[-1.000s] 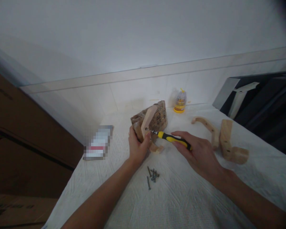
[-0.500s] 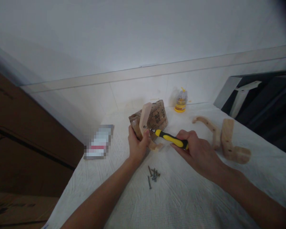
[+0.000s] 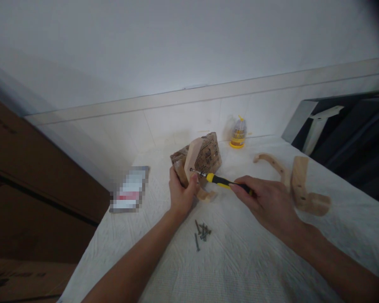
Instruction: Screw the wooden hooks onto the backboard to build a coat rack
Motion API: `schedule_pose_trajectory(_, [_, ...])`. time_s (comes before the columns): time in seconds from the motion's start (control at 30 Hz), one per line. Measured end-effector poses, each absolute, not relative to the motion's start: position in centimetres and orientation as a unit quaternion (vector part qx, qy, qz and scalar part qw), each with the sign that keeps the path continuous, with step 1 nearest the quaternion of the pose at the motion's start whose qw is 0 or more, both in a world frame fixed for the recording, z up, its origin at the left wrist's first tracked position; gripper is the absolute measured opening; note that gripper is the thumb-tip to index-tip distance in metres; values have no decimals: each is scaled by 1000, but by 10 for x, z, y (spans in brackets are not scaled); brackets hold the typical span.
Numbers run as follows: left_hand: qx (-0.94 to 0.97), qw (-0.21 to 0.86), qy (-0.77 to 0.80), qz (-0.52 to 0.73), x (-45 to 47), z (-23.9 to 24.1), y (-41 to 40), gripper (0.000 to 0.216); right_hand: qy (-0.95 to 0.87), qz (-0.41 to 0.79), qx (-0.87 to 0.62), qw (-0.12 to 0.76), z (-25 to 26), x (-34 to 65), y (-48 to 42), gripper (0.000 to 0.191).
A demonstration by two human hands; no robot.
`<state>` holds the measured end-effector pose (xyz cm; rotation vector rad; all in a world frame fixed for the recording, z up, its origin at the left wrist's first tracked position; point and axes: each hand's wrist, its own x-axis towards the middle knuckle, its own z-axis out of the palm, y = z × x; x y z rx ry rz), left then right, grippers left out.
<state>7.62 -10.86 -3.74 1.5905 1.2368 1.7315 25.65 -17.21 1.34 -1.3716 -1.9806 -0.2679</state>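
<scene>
My left hand point(image 3: 182, 195) is closed around a pale angled wooden piece point(image 3: 193, 153), its thumb pressed on the lower front. Behind that piece stands a small taped cardboard box point(image 3: 212, 153), tilted and touching it. A curved wooden end point(image 3: 206, 195) shows below the thumb. My right hand point(image 3: 267, 198) grips a yellow and black screwdriver point(image 3: 222, 181), which points left. Its tip meets a dark screw or hole in the wooden piece; which of these I cannot tell. Several loose screws point(image 3: 203, 231) lie on the cloth in front of my left hand.
A curved wooden piece point(image 3: 273, 163) and an angled wooden piece point(image 3: 300, 179) lie at the right. By the wall stands a small yellow-based bottle point(image 3: 238, 134). A blurred-out flat device point(image 3: 131, 189) lies left. Cardboard boxes point(image 3: 41, 181) flank the cloth-covered table point(image 3: 233, 269).
The screwdriver handle has turned about its length, and my right hand has rolled with it. My left hand and the wooden piece stay nearly still; the view has shifted slightly.
</scene>
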Motion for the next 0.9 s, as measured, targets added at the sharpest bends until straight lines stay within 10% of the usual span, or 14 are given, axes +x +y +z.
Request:
schedule_pose_trajectory(0.33, [568, 268, 448, 636, 77, -36, -109, 32, -767, 16, -509, 391, 10, 253, -176, 17])
schedule_pose_trajectory(0.9, [598, 223, 456, 620, 75, -39, -111, 32, -736, -105, -538, 396, 15, 258, -173, 45])
